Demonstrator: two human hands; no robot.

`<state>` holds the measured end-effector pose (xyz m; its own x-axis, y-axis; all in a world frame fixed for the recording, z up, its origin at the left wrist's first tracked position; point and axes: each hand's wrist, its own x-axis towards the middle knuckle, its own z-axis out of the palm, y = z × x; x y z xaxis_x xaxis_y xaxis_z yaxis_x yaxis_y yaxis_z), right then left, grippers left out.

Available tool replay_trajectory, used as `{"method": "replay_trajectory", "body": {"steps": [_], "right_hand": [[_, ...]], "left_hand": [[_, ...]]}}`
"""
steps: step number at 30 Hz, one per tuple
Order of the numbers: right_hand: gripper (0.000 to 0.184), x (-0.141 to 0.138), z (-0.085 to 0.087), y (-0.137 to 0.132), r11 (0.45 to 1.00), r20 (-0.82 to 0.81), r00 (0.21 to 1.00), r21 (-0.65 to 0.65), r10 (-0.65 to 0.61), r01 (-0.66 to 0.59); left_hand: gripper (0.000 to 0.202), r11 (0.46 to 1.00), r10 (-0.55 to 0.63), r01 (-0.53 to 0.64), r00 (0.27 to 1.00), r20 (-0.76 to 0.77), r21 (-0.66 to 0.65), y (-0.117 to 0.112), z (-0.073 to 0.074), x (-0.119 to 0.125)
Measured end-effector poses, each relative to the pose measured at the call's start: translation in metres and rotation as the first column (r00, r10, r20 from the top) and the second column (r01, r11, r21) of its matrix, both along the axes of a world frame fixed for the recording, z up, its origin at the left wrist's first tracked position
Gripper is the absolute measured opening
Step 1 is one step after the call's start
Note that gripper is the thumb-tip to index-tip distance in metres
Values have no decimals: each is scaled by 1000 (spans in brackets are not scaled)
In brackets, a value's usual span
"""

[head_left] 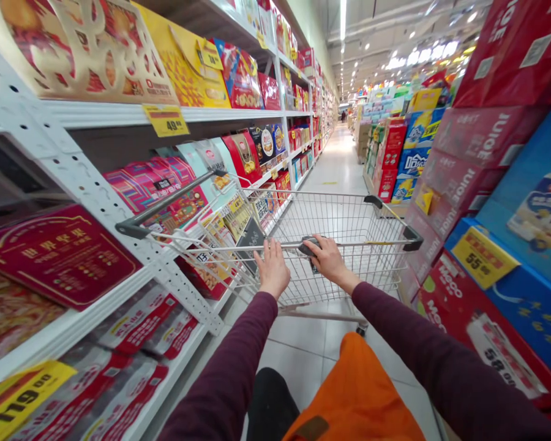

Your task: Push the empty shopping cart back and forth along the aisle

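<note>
A wire shopping cart (340, 226) stands in front of me in a supermarket aisle. My left hand (272, 266) rests on the cart's near rim, fingers pointing forward and curled over the wire. My right hand (327, 257) is closed round the cart's handle, over its dark grip (308, 247). Both arms wear dark maroon sleeves. An orange apron shows below them. The basket holds nothing that I can see.
White shelving (119, 113) with red gift boxes and yellow price tags (166, 120) runs close along the left. Stacked red and blue cartons (487, 184) line the right. The tiled aisle floor (337, 162) stretches ahead beyond the cart.
</note>
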<state>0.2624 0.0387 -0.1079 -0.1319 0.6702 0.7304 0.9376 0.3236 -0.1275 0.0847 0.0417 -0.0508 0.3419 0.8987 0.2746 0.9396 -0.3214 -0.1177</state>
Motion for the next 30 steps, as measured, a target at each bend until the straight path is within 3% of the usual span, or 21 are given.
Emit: {"method": "replay_trajectory", "body": {"steps": [3, 7, 9, 11, 16, 19, 23, 26, 28, 30], "right_hand": [[39, 39, -8, -13, 999, 0, 999, -2, -50, 50], [40, 113, -27, -38, 969, -29, 969, 13, -245, 245], [40, 128, -32, -43, 950, -30, 950, 23, -310, 310], [40, 119, -34, -39, 952, -32, 953, 49, -300, 302], [39, 44, -29, -5, 987, -55, 992, 107, -117, 122], [38, 23, -27, 7, 988, -64, 993, 104, -104, 110], [37, 41, -29, 10, 996, -27, 997, 46, -76, 77], [36, 66, -33, 14, 995, -27, 995, 28, -97, 98], [36, 84, -36, 18, 993, -44, 993, 31, -112, 113], [36, 102, -38, 23, 993, -63, 992, 30, -111, 113]], "left_hand": [[68, 999, 25, -25, 1000, 8, 20, 3, 1, -12], [69, 998, 51, -52, 999, 19, 31, 6, 1, -22], [69, 998, 61, -61, 998, 22, 23, 5, 0, -19], [70, 997, 76, -77, 997, 27, 14, 4, 0, -15], [67, 996, 89, -89, 996, 30, 7, 0, 2, -14], [65, 997, 75, -76, 997, 25, 11, -3, 5, -15], [66, 997, 75, -75, 996, 40, -10, -10, 6, -6], [69, 999, 7, -4, 997, 73, -39, -16, 6, -3], [69, 999, -44, 46, 994, 100, -18, -20, 7, -14], [69, 998, -25, 17, 991, 133, 59, -23, 14, -37]]}}
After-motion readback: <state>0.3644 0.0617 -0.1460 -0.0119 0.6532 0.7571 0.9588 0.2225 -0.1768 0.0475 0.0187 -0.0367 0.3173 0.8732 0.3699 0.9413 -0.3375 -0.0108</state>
